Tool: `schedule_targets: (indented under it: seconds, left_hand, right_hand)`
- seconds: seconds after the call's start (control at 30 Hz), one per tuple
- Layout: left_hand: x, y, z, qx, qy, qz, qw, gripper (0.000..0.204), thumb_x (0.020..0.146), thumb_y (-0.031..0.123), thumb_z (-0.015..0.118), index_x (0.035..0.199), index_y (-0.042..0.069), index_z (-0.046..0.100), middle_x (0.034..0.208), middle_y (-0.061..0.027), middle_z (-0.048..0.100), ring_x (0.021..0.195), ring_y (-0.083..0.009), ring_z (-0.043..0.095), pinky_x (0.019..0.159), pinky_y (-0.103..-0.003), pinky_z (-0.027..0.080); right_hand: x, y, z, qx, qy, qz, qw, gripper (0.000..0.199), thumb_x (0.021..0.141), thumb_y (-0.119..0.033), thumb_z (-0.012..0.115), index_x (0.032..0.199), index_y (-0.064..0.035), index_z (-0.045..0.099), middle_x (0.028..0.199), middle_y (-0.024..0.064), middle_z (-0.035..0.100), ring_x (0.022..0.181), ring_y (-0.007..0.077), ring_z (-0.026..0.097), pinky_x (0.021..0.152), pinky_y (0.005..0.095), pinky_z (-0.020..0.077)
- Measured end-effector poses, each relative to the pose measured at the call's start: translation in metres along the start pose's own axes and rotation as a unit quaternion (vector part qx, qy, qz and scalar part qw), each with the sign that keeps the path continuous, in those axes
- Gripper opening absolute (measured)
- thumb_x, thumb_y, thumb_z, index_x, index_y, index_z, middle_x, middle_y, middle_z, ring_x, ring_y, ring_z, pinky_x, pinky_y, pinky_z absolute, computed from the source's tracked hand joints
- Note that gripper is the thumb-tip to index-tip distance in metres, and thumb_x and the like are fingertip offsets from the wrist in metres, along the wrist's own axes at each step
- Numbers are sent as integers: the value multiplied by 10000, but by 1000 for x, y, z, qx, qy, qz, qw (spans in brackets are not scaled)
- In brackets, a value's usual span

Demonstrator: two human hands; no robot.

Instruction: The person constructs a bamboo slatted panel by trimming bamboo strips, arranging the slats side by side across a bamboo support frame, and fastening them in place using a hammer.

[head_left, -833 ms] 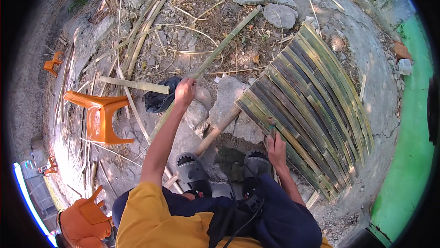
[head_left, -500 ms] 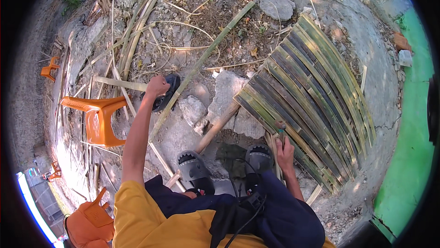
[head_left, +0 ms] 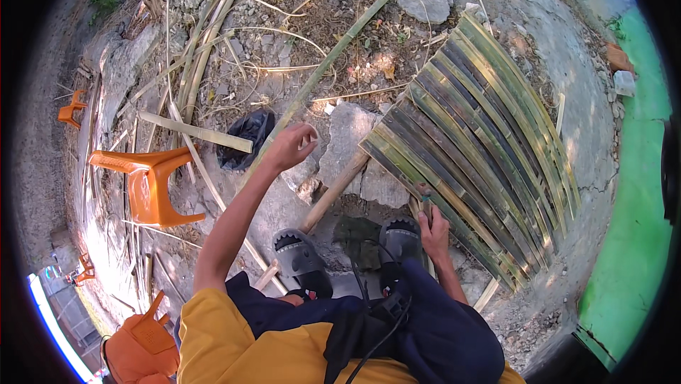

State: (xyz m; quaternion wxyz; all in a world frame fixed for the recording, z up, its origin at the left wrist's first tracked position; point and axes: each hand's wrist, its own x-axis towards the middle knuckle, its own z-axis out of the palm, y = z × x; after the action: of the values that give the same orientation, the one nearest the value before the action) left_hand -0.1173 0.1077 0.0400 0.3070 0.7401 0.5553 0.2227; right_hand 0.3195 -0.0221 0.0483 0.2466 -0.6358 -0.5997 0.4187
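Note:
My left hand [head_left: 294,147] is raised over the stones between a black plastic bag [head_left: 247,140] and the bamboo panel [head_left: 472,146]. Its fingers curl toward the thumb in a pinch; anything between the tips is too small to make out. In my right hand [head_left: 434,231] is a hammer [head_left: 425,196], gripped by the handle, with its brownish head near the panel's lower left edge. Long split bamboo slats, green, yellow and dark brown, lie side by side to form this panel. A flat bamboo strip [head_left: 198,131] reaches over the bag.
A round wooden pole [head_left: 336,192] runs under the panel's left corner. Broken concrete slabs [head_left: 347,139] and a long green bamboo pole [head_left: 330,61] lie ahead. An orange plastic stool [head_left: 150,182] stands at left, near loose strips. My sandals [head_left: 301,260] are close below; green ground [head_left: 631,207] borders the right.
My left hand has moved right, away from the black bag and the strip's end, uncovering both. My right hand stays by the panel's edge with the hammer, slightly shifted.

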Motion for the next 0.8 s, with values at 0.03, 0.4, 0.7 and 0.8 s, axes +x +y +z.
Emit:
schedule_targets:
  seconds: [0.03, 0.4, 0.7, 0.8]
  left_hand:
    - [-3, 14, 16, -14, -57, 18, 998, 128, 915, 126, 747, 977, 40, 676, 841, -115, 679, 769, -263, 693, 679, -387, 546]
    - [-90, 81, 177, 157, -297, 76, 939, 173, 940, 162, 612, 1021, 24, 675, 934, -165, 695, 885, -367, 738, 742, -485, 609]
    - [-83, 57, 192, 143, -260, 157, 942, 196, 941, 129, 573, 1058, -11, 645, 1114, -186, 643, 848, -354, 740, 694, -489, 609]
    - [-84, 63, 192, 175, -301, 158, 924, 281, 887, 100, 618, 1146, -5, 593, 1124, -164, 599, 851, -345, 729, 696, -470, 600]
  right_hand:
    - [-1, 0, 1, 8, 3, -4, 1000, 230, 1033, -208, 633, 1027, 15, 579, 751, 263, 635, 694, 477, 656, 619, 490, 483]
    - [-6, 0, 7, 12, -14, -7, 1000, 230, 1020, -212, 658, 1005, 7, 592, 713, 210, 640, 630, 392, 645, 601, 466, 478]
    - [-10, -6, 6, 19, -22, -9, 1000, 240, 1018, -208, 663, 987, 14, 578, 694, 190, 623, 591, 332, 615, 590, 441, 463]
    - [-13, -6, 5, 22, -19, -15, 999, 241, 1022, -213, 662, 992, 14, 588, 712, 201, 637, 621, 358, 644, 608, 445, 483]
